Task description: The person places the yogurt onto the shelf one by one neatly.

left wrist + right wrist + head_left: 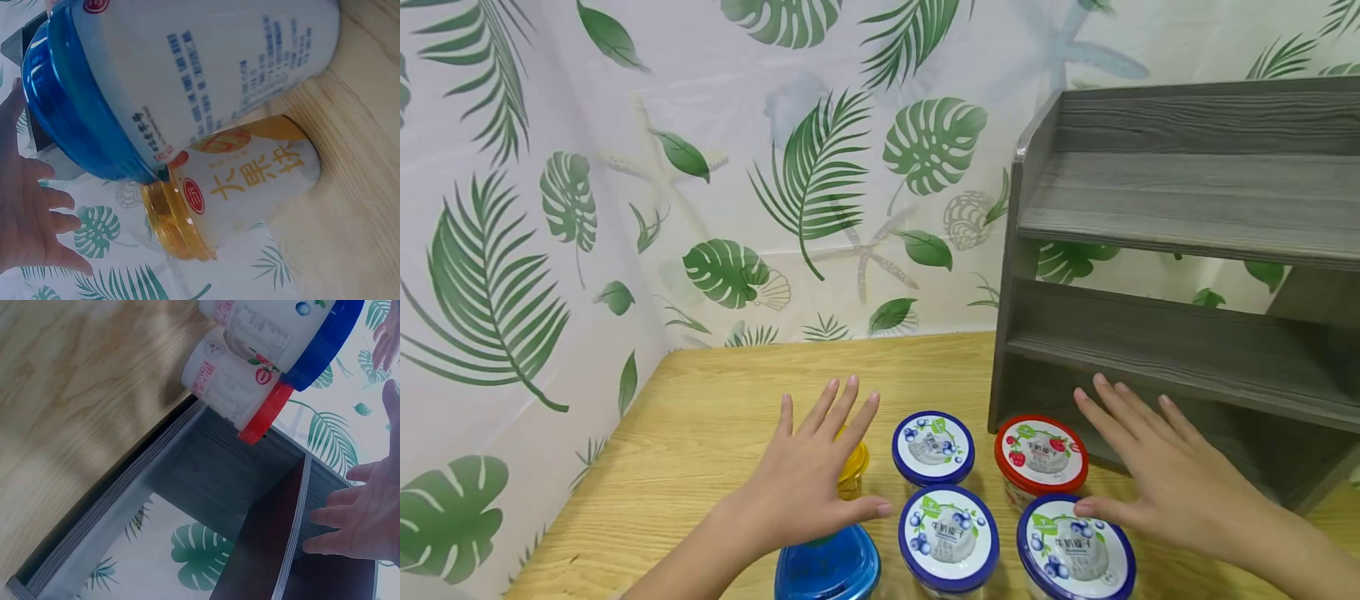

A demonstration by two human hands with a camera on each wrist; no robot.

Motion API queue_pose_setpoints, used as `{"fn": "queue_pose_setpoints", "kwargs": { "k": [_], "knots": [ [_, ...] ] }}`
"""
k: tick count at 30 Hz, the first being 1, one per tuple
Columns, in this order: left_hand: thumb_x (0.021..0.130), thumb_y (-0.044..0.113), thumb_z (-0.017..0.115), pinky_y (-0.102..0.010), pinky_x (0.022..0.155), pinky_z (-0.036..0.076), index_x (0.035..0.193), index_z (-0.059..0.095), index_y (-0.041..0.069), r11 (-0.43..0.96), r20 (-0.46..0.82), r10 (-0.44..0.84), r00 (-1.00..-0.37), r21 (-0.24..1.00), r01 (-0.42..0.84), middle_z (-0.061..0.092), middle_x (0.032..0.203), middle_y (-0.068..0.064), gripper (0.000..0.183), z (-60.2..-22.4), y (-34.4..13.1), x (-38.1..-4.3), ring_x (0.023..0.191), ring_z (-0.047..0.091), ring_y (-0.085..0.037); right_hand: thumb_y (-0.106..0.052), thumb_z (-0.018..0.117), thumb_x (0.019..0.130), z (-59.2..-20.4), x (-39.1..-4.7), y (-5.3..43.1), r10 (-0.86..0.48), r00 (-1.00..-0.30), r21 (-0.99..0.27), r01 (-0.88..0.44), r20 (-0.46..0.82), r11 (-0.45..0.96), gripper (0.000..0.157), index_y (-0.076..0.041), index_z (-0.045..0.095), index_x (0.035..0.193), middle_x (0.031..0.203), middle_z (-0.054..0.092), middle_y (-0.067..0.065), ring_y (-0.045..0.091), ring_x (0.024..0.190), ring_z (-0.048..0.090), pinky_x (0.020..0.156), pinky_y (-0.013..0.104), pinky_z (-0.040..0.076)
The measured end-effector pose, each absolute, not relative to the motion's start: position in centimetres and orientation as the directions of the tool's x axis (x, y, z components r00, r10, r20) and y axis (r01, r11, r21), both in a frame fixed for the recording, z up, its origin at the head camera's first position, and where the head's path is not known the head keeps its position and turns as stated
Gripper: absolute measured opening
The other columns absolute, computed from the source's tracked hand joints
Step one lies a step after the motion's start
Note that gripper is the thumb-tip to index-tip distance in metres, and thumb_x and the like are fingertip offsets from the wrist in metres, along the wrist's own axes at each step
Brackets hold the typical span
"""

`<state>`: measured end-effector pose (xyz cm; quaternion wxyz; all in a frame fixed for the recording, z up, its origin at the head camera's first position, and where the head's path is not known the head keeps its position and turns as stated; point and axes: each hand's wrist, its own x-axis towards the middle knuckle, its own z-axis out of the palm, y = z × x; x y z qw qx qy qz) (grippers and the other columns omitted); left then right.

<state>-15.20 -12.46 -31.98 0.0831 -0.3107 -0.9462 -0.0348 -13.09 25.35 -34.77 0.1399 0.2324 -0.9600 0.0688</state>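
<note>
My left hand (808, 471) is spread with straight fingers above a jar with a blue lid (827, 567) and a jar with a yellow lid (853, 468), partly hiding both. My right hand (1172, 479) is likewise spread, over the right side of a tub with a dark blue lid (1075, 546) and near a tub with a red lid (1042, 454). Between the hands stand two more dark-blue-lidded tubs, a rear one (933, 447) and a front one (949, 533), with blueberries printed on the lids. Neither hand holds anything.
A grey wooden shelf (1180, 242) stands at the right, behind the tubs. The light wooden table (700, 425) reaches back to a wall covering (820, 308) with a green leaf print, which also runs along the left side.
</note>
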Motion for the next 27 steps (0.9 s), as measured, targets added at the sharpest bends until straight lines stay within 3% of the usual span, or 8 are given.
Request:
{"fn": "queue_pose_setpoints", "kwargs": {
  "k": [7, 27],
  "knots": [
    [0.079, 0.072, 0.048, -0.07, 0.104, 0.006, 0.153, 0.011, 0.021, 0.787, 0.176, 0.604, -0.777, 0.019, 0.617, 0.008, 0.159, -0.009, 0.097, -31.4, -11.6, -15.5, 0.146, 0.005, -0.03, -0.06, 0.065, 0.076, -34.6, -13.1, 26.1, -0.419, -0.855, -0.034, -0.449, 0.306, 0.893, 0.106, -0.016, 0.006, 0.153, 0.156, 0.013, 0.019, 0.031, 0.146, 0.001, 0.111, 0.049, -0.014],
    [0.079, 0.075, 0.044, -0.068, 0.105, 0.006, 0.153, 0.009, 0.022, 0.766, 0.155, 0.637, -0.755, -0.017, 0.642, 0.006, 0.159, -0.007, 0.098, -30.4, -10.0, -16.4, 0.146, 0.004, -0.027, -0.06, 0.066, 0.075, -34.4, -12.7, 28.0, -0.374, -0.861, -0.005, -0.4, 0.344, 0.916, 0.107, -0.015, 0.008, 0.153, 0.157, 0.01, 0.018, 0.034, 0.145, 0.003, 0.111, 0.052, -0.012]
  ]
}}
